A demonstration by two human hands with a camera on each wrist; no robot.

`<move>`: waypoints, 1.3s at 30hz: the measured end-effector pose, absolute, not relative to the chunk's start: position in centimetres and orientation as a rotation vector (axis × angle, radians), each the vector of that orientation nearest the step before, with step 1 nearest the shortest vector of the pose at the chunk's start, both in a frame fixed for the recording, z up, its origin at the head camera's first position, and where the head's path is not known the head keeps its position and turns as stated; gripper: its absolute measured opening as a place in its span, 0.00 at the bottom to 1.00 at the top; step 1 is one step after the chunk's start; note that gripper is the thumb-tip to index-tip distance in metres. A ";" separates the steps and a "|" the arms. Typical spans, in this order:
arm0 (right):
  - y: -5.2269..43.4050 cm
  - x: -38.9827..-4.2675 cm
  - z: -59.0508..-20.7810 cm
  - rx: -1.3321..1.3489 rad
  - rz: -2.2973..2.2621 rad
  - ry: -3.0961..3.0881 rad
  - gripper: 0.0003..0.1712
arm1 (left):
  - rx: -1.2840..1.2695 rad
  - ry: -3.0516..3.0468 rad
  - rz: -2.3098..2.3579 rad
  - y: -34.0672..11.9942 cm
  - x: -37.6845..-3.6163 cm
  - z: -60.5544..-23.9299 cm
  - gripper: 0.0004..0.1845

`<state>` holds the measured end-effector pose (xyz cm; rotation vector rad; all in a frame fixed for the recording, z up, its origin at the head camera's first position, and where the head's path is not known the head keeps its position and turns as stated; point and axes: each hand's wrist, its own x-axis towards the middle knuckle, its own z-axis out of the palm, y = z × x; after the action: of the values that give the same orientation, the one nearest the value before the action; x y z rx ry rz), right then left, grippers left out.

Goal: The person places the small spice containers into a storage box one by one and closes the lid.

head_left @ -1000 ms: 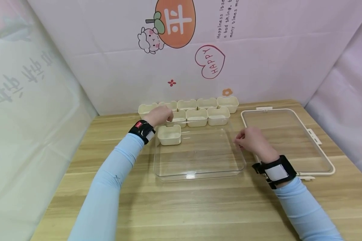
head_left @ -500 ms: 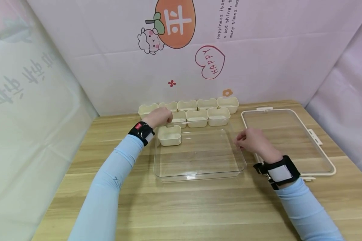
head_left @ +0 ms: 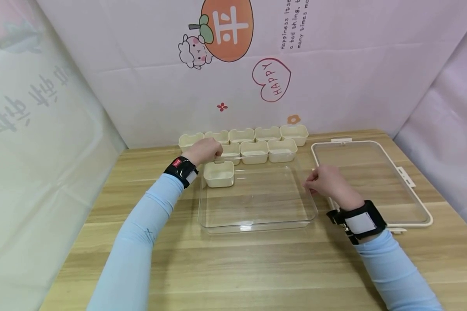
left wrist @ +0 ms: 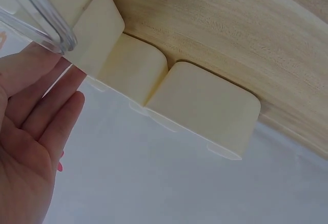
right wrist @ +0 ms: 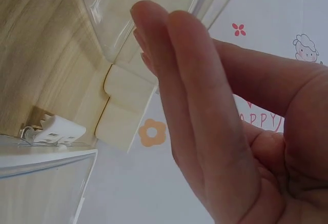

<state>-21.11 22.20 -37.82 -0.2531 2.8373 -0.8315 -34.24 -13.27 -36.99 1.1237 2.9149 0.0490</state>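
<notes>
Small cream open-topped cups stand in two rows at the back of the table. In the head view my left hand (head_left: 202, 150) is at the left end of the front row, its fingertips over a cream cup (head_left: 230, 152). The left wrist view shows that hand (left wrist: 36, 106) pinching the rim of the nearest cup (left wrist: 100, 37), with part of the fingers hidden behind it. One more cup (head_left: 219, 176) sits in the back-left corner of a clear plastic box (head_left: 257, 226). My right hand (head_left: 326, 183) is beside the box's right wall; its fingers (right wrist: 189, 65) are nearly straight.
A clear lid with a cream frame (head_left: 412, 194) and side clips lies on the wooden table (head_left: 233, 268), right of the box. Behind the back row of cups (head_left: 241, 136) hangs a printed white cloth (head_left: 148, 95).
Almost nothing moves: both hands keep their places at the cups and the box wall. My left forearm has shifted very slightly to the left.
</notes>
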 end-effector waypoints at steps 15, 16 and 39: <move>22.0 -21.1 -37.6 -0.254 -0.814 2.835 0.10 | 1.112 2.964 -0.012 -13.5 -33.9 -36.3 0.20; 22.0 -21.1 -37.6 -0.256 -0.816 2.834 0.10 | 1.112 2.966 -0.013 -13.6 -33.8 -36.2 0.20; 22.2 -21.1 -37.6 -0.257 -0.800 2.837 0.11 | 1.173 3.059 -0.121 -13.9 -32.0 -34.1 0.15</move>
<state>-21.09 22.20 -37.55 -0.2568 2.8374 -0.7999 -32.03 -13.87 -34.12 1.1731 3.0586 -0.1214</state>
